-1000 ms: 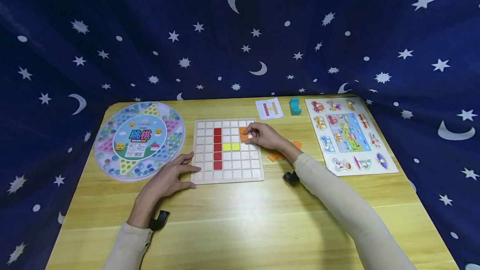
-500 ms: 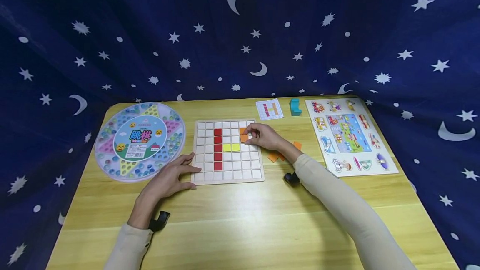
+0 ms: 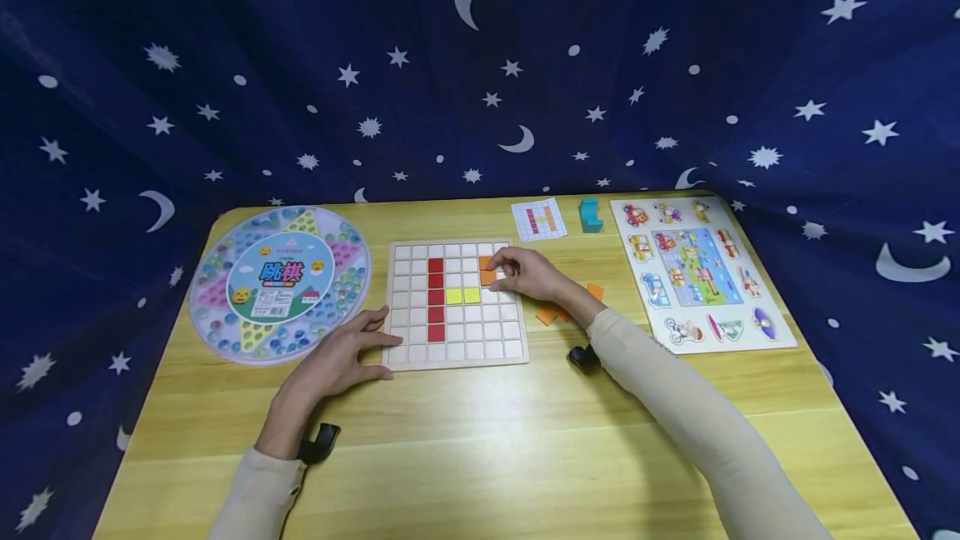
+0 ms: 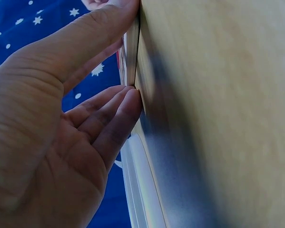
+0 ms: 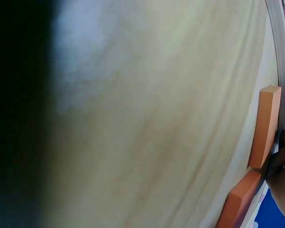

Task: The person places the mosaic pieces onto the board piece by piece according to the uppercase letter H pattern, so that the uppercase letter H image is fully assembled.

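Observation:
A white gridded wooden board (image 3: 472,352) lies mid-table. On it stand a column of red square tiles (image 3: 436,297) and two yellow tiles (image 3: 462,296) beside it. My left hand (image 3: 341,357) rests at the board's left edge, fingers spread and touching it; the left wrist view shows the fingertips (image 4: 128,102) against its side. My right hand (image 3: 528,273) pinches an orange tile (image 3: 487,277) at the upper right of the grid, thumb and forefinger bent at it; the fingers partly hide it. Loose orange tiles (image 3: 551,312) lie beneath the right wrist.
A pattern card (image 3: 539,219) and a teal block (image 3: 590,215) lie behind the board. On the left is a round Chinese checkers set (image 3: 352,307); on the right, a picture puzzle board (image 3: 671,338). A starry blue curtain (image 3: 420,123) hangs behind the table.

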`<state>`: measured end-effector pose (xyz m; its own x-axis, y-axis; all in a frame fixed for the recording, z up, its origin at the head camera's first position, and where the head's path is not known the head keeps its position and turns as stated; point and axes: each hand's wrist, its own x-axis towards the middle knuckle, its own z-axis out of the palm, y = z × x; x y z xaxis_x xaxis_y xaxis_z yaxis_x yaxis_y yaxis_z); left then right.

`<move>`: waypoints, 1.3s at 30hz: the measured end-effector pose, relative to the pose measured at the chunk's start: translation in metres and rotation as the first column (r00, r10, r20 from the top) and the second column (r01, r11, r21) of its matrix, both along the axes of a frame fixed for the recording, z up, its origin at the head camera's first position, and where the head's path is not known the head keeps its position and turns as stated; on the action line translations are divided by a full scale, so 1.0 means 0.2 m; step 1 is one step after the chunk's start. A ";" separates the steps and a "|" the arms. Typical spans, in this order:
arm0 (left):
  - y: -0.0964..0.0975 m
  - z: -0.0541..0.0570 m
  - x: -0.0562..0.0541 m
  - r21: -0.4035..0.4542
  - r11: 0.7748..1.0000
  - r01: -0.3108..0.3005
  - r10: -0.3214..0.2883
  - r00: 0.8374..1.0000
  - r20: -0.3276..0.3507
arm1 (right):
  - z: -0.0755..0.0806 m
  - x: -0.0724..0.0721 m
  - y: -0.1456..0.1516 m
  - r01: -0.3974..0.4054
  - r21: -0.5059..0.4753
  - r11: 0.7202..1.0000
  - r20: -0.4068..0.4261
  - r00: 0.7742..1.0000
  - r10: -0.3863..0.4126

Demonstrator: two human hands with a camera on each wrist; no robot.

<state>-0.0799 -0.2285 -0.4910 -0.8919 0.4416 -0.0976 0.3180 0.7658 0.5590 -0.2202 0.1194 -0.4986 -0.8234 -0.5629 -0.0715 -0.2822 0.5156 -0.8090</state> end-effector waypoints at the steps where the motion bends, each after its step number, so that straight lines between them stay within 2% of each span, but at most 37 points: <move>1: 0.00 0.00 0.00 -0.001 1.000 0.000 0.000 1.000 0.001 | 0.00 0.00 0.00 0.002 0.000 1.000 0.003 1.000 -0.002; 15: 0.00 0.00 0.00 -0.006 1.000 -0.002 0.002 1.000 0.001 | 0.00 0.01 0.01 0.007 -0.031 1.000 0.027 1.000 -0.006; 29: 0.00 0.00 0.00 -0.008 1.000 0.007 -0.007 1.000 -0.008 | 0.00 0.01 0.02 -0.003 -0.017 1.000 0.014 1.000 0.003; 39: 0.00 0.00 0.00 0.017 1.000 0.013 -0.013 1.000 -0.016 | 0.01 0.01 0.02 -0.015 -0.031 0.999 0.025 1.000 0.016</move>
